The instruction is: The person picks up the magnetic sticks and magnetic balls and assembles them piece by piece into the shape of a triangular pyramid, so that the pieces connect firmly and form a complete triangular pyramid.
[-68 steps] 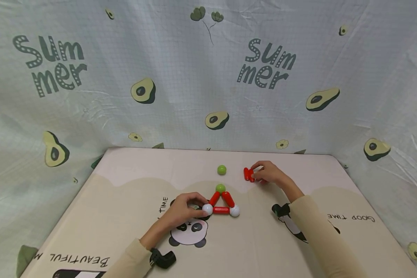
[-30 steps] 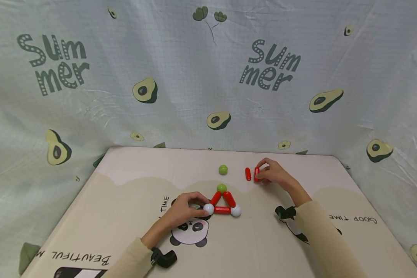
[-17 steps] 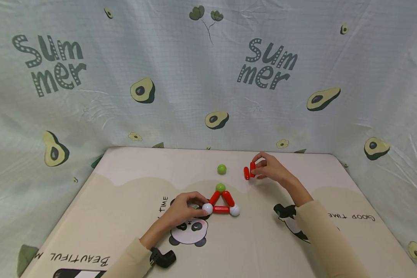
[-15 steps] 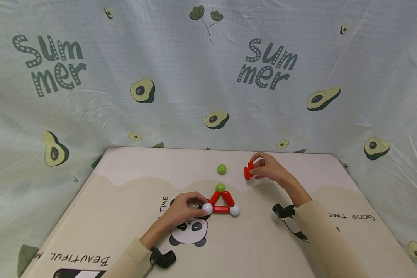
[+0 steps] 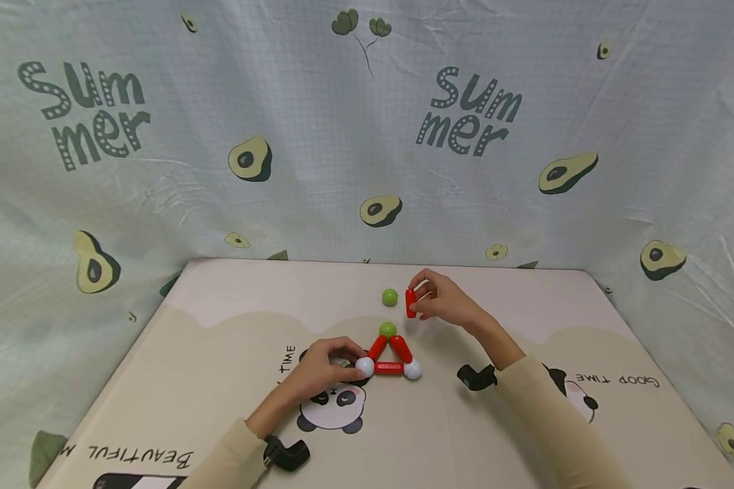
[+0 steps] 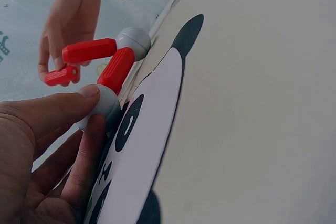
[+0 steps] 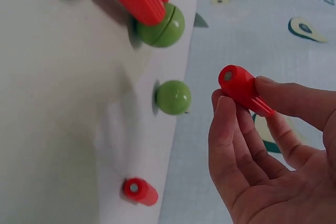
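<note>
The right hand (image 5: pixel 442 301) pinches a metal-tipped red rod (image 5: pixel 410 303) at 3 o'clock from the loose green ball (image 5: pixel 389 297). The left hand (image 5: pixel 326 367) pinches the white ball (image 5: pixel 364 367) at the rod triangle's (image 5: pixel 389 369) 8 o'clock corner.

The count comes to two green balls (image 5: pixel 389 297), two white balls (image 5: pixel 412 369), two hands (image 5: pixel 321 370) and, since some overlap, probably six red rods (image 5: pixel 389 368).
</note>
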Motion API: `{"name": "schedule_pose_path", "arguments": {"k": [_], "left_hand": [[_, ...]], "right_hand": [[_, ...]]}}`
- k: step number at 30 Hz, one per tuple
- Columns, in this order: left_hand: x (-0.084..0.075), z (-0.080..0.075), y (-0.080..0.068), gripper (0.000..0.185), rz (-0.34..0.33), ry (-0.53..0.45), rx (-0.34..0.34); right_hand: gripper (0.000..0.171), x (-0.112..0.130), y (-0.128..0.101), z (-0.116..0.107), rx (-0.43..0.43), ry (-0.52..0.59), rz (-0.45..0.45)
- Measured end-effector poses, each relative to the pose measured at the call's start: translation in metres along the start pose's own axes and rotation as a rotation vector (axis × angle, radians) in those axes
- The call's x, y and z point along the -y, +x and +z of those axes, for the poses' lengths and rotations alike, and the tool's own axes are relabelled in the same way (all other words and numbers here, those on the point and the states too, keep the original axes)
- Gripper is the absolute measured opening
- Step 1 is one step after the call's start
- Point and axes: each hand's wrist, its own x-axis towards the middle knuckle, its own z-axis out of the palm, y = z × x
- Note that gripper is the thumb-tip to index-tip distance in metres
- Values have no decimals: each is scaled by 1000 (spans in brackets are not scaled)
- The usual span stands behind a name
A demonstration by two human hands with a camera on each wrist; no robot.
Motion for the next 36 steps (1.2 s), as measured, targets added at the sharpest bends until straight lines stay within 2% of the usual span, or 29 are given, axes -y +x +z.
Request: {"name": "schedule_pose_path", "arguments": {"k": [15, 27, 36], "left_hand": [[1, -1, -1, 23, 1, 2, 5], [1, -2, -2, 24, 0, -8, 7], [0, -2, -2, 23, -5, -6, 10]], "right_hand": [[35, -2, 5, 25, 46, 15, -49], [26, 0, 4, 38, 64, -63, -117], [23, -2, 5, 39, 64, -128, -161]]}}
